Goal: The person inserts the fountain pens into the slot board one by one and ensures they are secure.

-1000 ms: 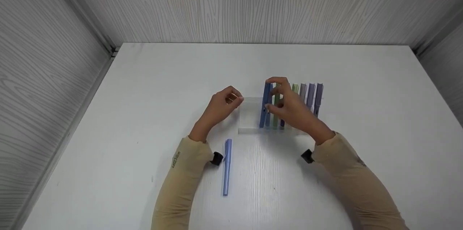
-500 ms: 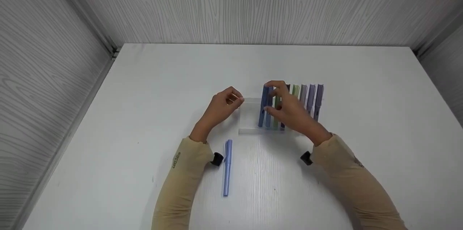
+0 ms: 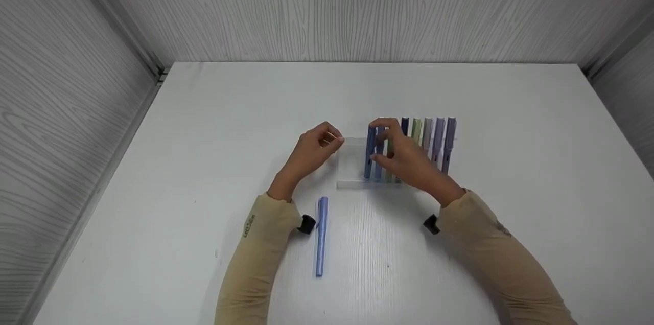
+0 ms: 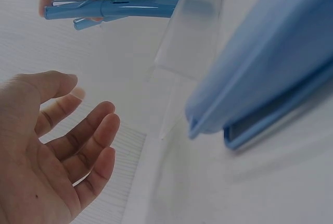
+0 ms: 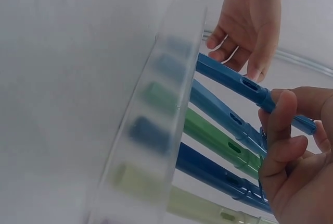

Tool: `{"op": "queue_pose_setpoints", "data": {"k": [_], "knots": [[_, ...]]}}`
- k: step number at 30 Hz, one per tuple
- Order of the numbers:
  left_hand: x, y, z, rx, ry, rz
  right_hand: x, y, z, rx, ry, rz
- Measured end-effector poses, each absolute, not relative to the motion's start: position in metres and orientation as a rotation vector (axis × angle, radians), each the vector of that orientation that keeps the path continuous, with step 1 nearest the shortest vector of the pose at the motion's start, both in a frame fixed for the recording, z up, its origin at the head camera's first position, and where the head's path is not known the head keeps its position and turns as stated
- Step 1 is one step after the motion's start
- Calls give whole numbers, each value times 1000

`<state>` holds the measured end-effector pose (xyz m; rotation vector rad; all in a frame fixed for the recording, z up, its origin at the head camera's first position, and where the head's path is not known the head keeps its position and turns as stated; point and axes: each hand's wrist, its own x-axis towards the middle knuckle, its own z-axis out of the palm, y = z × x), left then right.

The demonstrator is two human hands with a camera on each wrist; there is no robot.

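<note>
My right hand (image 3: 406,156) pinches a blue pen (image 3: 369,154) between thumb and fingers near its capped end. In the right wrist view, that blue pen (image 5: 226,75) has its lower end in a clear frosted pen rack (image 5: 179,26), beside a row of other pens. My left hand (image 3: 314,147) is by the rack's left side, fingers loosely bent around nothing. The left wrist view shows this hand (image 4: 62,151) apart from the rack (image 4: 190,31). A light blue pen (image 3: 321,238) lies on the table near my left wrist.
Green, dark blue, light green, grey and purple pens (image 3: 438,136) lean in the rack, partly behind my right hand. The rack's left part (image 3: 351,164) shows bare clear plastic. Grey wood-grain panels (image 3: 327,8) border the white table (image 3: 230,110).
My right hand has moved slightly left and toward me, and the blue pen's top has come down with it. The left hand and the lying pen stay put.
</note>
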<state>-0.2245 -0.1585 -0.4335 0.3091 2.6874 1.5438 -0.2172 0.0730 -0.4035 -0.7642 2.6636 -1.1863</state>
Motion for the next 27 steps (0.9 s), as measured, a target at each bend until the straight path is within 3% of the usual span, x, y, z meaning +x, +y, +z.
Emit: {"op": "queue_pose_setpoints", "data": {"k": [27], "knots": [[-224,-160,-433,317,2714,1520,-215,64,-399,-719,2836,-1146]]}}
